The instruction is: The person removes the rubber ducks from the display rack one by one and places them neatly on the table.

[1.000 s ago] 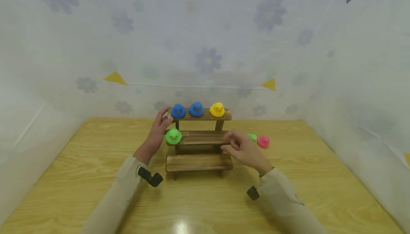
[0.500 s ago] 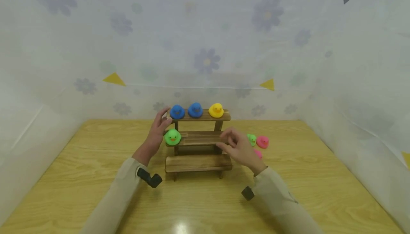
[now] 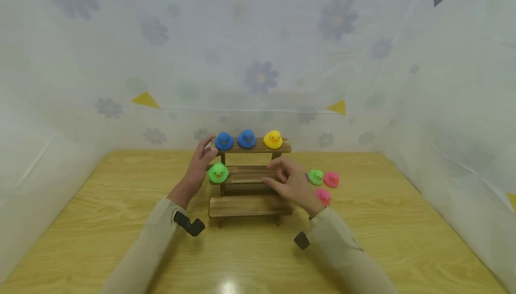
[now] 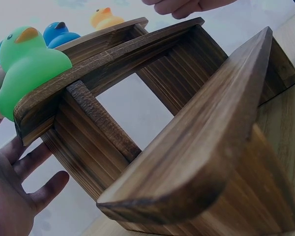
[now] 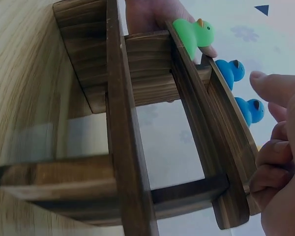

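Note:
A three-tier wooden shelf stand (image 3: 250,204) sits on the table. On its top tier are two blue rubber ducks (image 3: 224,141) and a yellow duck (image 3: 273,139); a green duck (image 3: 218,173) sits at the left end of the middle tier. My left hand (image 3: 196,166) is at the stand's left end, fingers extended beside the top and middle tiers. Over the right part of the middle tier is my right hand (image 3: 292,184), thumb and index finger apart and the other fingers curled in the right wrist view. Nothing shows between them.
On the table right of the stand lie another green duck (image 3: 316,177) and two pink ducks (image 3: 332,179). A bit of purple (image 3: 307,177) peeks out behind the right hand. Flower-patterned white sheeting (image 3: 262,39) surrounds the table at the back and sides.
My right hand has moved left along the middle tier, uncovering the green duck and a second pink duck on the table. The left hand stays at the stand's left end.

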The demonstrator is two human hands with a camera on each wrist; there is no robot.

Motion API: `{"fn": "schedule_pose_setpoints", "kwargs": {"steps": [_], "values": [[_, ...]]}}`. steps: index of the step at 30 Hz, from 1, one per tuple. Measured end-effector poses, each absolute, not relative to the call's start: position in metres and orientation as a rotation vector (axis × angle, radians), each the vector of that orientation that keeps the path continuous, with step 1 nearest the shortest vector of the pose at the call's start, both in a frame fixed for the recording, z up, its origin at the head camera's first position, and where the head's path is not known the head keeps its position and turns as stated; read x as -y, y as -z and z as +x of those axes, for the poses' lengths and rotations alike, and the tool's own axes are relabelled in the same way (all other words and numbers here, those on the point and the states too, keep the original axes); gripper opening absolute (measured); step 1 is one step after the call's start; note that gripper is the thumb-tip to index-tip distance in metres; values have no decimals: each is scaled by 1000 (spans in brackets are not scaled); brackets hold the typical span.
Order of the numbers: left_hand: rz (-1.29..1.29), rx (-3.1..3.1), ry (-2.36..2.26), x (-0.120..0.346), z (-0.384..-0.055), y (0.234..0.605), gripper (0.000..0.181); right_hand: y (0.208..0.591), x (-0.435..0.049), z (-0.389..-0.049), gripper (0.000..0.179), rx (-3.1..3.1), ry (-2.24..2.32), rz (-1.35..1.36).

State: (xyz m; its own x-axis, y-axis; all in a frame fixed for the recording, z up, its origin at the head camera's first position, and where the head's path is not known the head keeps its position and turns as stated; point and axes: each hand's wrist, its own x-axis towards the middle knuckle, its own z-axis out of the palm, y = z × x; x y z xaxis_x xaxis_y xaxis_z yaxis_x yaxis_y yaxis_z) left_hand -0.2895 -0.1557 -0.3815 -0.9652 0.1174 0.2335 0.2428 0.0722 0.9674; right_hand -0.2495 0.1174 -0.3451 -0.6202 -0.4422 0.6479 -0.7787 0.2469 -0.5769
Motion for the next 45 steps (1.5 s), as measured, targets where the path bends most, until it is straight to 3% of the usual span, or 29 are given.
{"fn": "schedule_pose_setpoints", "kwargs": {"steps": [16,23,45], "values": [[-380,2214,2042,157,-291,383,55,346,-101,-255,26,2282,-1373,1221],[-351,2214,2052,158,-291,385,57,369,-92,-277,32,2392,-1397,1208],[-364,2217,2044,159,-292,386,56,367,-61,-282,38,2318,-1316,1307]]}}
